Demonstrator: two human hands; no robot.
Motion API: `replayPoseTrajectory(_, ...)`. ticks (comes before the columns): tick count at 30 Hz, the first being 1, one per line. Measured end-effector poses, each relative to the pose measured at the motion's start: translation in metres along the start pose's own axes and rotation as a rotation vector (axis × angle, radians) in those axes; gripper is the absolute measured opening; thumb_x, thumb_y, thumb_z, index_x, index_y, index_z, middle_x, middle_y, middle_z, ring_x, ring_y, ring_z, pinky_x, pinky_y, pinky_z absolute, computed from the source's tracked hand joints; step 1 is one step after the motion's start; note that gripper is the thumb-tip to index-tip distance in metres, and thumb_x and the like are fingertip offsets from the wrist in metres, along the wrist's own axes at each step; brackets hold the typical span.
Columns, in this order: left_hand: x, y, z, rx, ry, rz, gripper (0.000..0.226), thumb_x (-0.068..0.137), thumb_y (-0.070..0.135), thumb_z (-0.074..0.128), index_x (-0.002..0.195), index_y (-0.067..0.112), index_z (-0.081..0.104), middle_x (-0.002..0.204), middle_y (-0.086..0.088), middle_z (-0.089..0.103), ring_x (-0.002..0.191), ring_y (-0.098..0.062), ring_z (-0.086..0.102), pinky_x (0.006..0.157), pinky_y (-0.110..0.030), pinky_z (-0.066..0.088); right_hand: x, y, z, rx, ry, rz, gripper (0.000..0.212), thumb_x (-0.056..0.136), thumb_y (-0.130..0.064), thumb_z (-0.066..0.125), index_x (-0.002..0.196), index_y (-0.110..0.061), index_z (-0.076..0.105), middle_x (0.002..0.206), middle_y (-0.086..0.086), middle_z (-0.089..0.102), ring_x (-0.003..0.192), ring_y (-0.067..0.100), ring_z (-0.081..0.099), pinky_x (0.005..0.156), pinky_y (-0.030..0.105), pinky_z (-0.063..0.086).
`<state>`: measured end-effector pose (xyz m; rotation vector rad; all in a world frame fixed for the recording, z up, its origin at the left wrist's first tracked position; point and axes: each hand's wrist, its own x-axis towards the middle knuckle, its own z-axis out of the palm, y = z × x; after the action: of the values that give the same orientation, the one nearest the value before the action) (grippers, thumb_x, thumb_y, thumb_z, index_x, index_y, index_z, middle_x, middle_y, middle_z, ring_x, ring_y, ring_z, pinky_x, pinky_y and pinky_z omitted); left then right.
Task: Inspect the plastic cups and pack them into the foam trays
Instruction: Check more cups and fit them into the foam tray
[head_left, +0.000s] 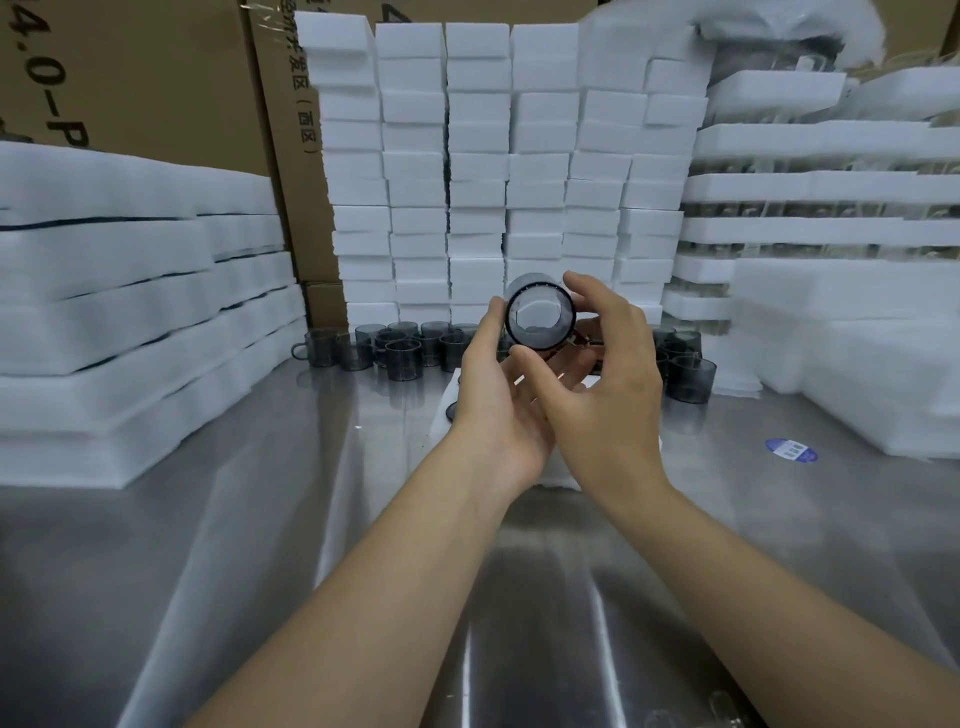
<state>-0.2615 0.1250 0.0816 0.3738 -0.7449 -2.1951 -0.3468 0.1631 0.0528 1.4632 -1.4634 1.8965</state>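
Steel surface (249, 530), head view. One smoky-grey clear cup (540, 316) is held up above the middle of the surface, tipped on its side with the open mouth facing the camera and the handle down to the right. Left hand (498, 400) is palm-up beneath it, thumb laid along the cup's left wall; grip closed round the cup. Right hand (610, 395) comes in from the right with the back of the hand showing, forefinger over the top rim and thumb at the lower rim; grip likewise pinching the cup. A white foam tray (558, 475) lies flat on the surface under both wrists, mostly hidden. Loose cups (400, 351) of the same grey stand upright in a row along the far edge, with more behind the right hand. Foam sheets (130, 312) are stacked at the left edge, foam blocks (478, 156) along the far edge, and layered trays (810, 187) at the far right corner. Cardboard boxes (156, 78) stand behind. A blue sticker (791, 450) is stuck on the surface near the right edge.
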Motion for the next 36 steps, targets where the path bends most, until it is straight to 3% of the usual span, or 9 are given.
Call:
replayPoseTrajectory(2,0.0,0.001,0.002,0.06,0.002,0.058,0.064,0.094,0.059,0.074,0.127,0.004,0.075,0.121,-0.014,0.079,0.109,-0.029,0.078,0.096,-0.038,0.061,0.002,0.0,-0.001,-0.007,0.028,-0.01,0.063,0.08,-0.023,0.087,0.137,-0.029,0.06,0.126,-0.017,0.061,0.122,0.014,0.058,0.104,0.029,0.048)
replayPoseTrajectory(4,-0.002,0.002,0.004,0.156,0.003,0.147,0.059,0.094,0.057,0.074,0.13,0.01,0.076,0.124,-0.009,0.079,0.107,-0.022,0.079,0.086,-0.033,0.057,0.003,0.0,-0.002,-0.014,0.052,0.01,0.059,0.081,-0.026,0.088,0.132,-0.03,0.059,0.123,-0.02,0.061,0.121,0.012,0.059,0.103,0.026,0.046)
replayPoseTrajectory(12,0.0,0.005,0.002,0.261,0.086,0.4,0.026,0.109,0.025,0.056,0.128,0.024,0.074,0.122,0.003,0.08,0.109,-0.021,0.078,0.081,-0.032,0.061,0.004,-0.006,-0.001,0.269,0.032,0.313,0.049,0.083,-0.02,0.087,0.122,-0.032,0.059,0.115,-0.014,0.073,0.11,0.009,0.071,0.092,0.04,0.057)
replayPoseTrajectory(16,0.006,0.002,-0.002,0.273,0.101,0.387,0.029,0.111,0.022,0.055,0.131,0.01,0.072,0.126,-0.011,0.077,0.11,-0.024,0.074,0.088,-0.035,0.06,0.005,-0.006,-0.001,0.493,-0.005,0.468,0.046,0.088,-0.01,0.084,0.124,-0.02,0.056,0.114,-0.007,0.078,0.103,0.009,0.076,0.074,0.016,0.056)
replayPoseTrajectory(18,0.009,0.002,-0.005,0.277,0.126,0.416,0.028,0.113,0.023,0.055,0.13,0.009,0.072,0.114,-0.007,0.079,0.102,-0.02,0.075,0.086,-0.033,0.058,0.006,-0.006,-0.001,0.532,-0.014,0.544,0.041,0.089,-0.014,0.083,0.121,-0.018,0.058,0.112,-0.006,0.079,0.101,0.006,0.076,0.07,0.017,0.056)
replayPoseTrajectory(22,0.011,0.005,-0.009,0.271,0.171,0.477,0.014,0.11,0.021,0.061,0.119,0.017,0.072,0.1,0.002,0.078,0.092,-0.016,0.076,0.077,-0.027,0.057,0.009,-0.003,-0.001,0.578,-0.047,0.661,0.036,0.094,-0.02,0.078,0.125,-0.012,0.062,0.106,-0.002,0.081,0.103,0.015,0.077,0.085,0.035,0.056)
replayPoseTrajectory(28,0.01,0.008,-0.008,0.397,0.172,0.526,0.021,0.105,0.012,0.063,0.111,0.026,0.077,0.101,0.006,0.078,0.091,-0.009,0.074,0.073,-0.026,0.053,0.013,-0.003,-0.004,0.763,-0.1,0.857,0.043,0.099,-0.036,0.068,0.134,-0.012,0.066,0.119,0.003,0.079,0.106,0.02,0.078,0.09,0.038,0.054)
replayPoseTrajectory(32,0.01,0.004,-0.012,0.803,0.142,0.729,0.062,0.094,-0.013,0.053,0.132,0.034,0.067,0.133,0.006,0.068,0.12,-0.007,0.065,0.098,-0.026,0.053,0.015,-0.003,-0.004,0.833,-0.174,0.923,0.051,0.102,-0.048,0.057,0.135,-0.011,0.067,0.119,0.005,0.08,0.112,0.019,0.076,0.105,0.043,0.052)
replayPoseTrajectory(36,0.017,0.005,-0.02,0.96,0.098,0.825,0.057,0.093,0.008,0.077,0.141,0.035,0.062,0.14,0.017,0.063,0.133,0.005,0.052,0.114,-0.035,0.048,0.016,-0.003,-0.004,0.852,-0.203,0.956,0.058,0.102,-0.054,0.052,0.135,-0.008,0.067,0.119,0.008,0.079,0.116,0.024,0.075,0.115,0.047,0.048)
